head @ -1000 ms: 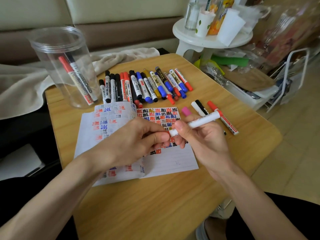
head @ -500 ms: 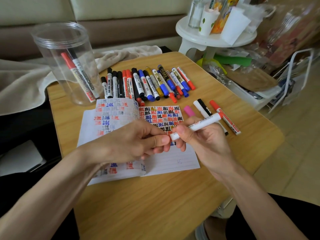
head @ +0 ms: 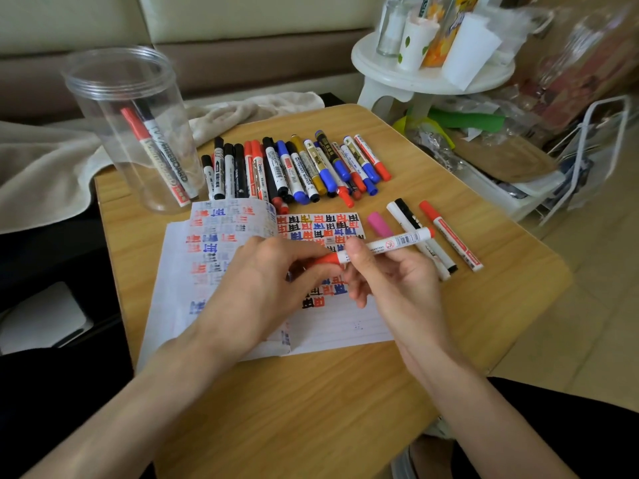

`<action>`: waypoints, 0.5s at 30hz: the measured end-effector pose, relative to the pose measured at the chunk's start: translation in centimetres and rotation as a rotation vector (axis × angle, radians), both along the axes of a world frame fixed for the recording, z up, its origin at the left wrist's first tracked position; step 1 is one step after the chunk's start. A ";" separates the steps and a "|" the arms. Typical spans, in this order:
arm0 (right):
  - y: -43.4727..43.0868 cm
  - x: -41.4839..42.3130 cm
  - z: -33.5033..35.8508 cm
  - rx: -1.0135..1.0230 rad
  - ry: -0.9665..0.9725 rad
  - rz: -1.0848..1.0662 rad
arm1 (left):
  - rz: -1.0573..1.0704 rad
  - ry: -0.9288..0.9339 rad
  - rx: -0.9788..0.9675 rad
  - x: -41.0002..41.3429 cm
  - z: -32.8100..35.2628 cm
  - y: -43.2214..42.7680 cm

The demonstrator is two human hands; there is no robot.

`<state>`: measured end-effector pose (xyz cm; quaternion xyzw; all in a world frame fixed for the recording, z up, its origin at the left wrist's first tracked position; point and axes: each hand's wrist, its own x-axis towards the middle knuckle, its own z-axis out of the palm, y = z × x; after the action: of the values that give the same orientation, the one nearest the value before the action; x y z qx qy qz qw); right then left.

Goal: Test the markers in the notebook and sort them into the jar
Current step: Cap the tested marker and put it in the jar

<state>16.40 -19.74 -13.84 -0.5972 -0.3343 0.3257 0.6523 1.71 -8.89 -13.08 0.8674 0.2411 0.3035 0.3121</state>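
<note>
Red at the cap, white along the printed barrel: holding the marker [head: 383,244] just above the notebook [head: 345,326], tilting it so that the far end is rising slightly toward the right. Pinching the barrel close to the cap with the right hand [head: 394,285], thumb pressing on top and fingers curling underneath. Wrapping the left hand [head: 266,285] round the red cap [head: 328,260], fingers curled over it, cap meeting barrel with no gap showing. Displaying a barcode, a small round warning sign and fine grey print along the barrel, and a red band at the far end. Keeping both hands over the notebook, lying open on the wooden table [head: 311,409] and carrying rows of block characters in red, blue, black and gold across the right page, with fainter marks showing on the raised left page. Working beside a clear plastic jar [head: 100,133] standing upright and lidless at the table's far left corner, containing two markers leaning inside: a red-capped one [head: 136,127] and a black-capped one [head: 169,157] printed WHITEBOARD. Facing a row of markers [head: 294,167] lying side by side beyond the notebook in black, red, blue and gold. Keeping to the right of the page a pink piece [head: 378,224], a white marker [head: 394,210], a black marker [head: 408,212] and another red-capped marker [head: 449,238], the held barrel crossing over the white and black ones in this view. Sitting in front of a beige towel [head: 249,110] and a white stool [head: 415,83] bearing cups and bottles.
</note>
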 end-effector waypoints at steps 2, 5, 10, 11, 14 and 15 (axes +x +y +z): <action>0.1 0.1 0.1 0.010 -0.020 0.005 | -0.010 0.026 -0.025 0.1 0.1 -0.2; 0.0 0.2 0.4 0.032 -0.021 0.014 | -0.021 0.053 -0.108 0.1 0.3 -0.1; -0.1 0.0 0.6 0.059 -0.030 0.044 | -0.108 0.092 -0.266 -0.5 1.1 0.1; -0.1 0.0 0.6 0.062 -0.034 0.053 | -0.125 0.100 -0.289 -0.6 1.4 0.2; -0.3 0.1 0.8 0.063 -0.045 0.080 | -0.139 0.109 -0.302 -0.7 1.8 0.3; -0.3 0.1 0.7 0.064 -0.045 0.085 | -0.130 0.107 -0.291 -0.7 1.7 0.2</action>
<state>16.51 -20.06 -13.09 -0.5686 -0.3840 0.3286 0.6490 1.00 -8.68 -11.39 0.8418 0.2419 0.1980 0.4401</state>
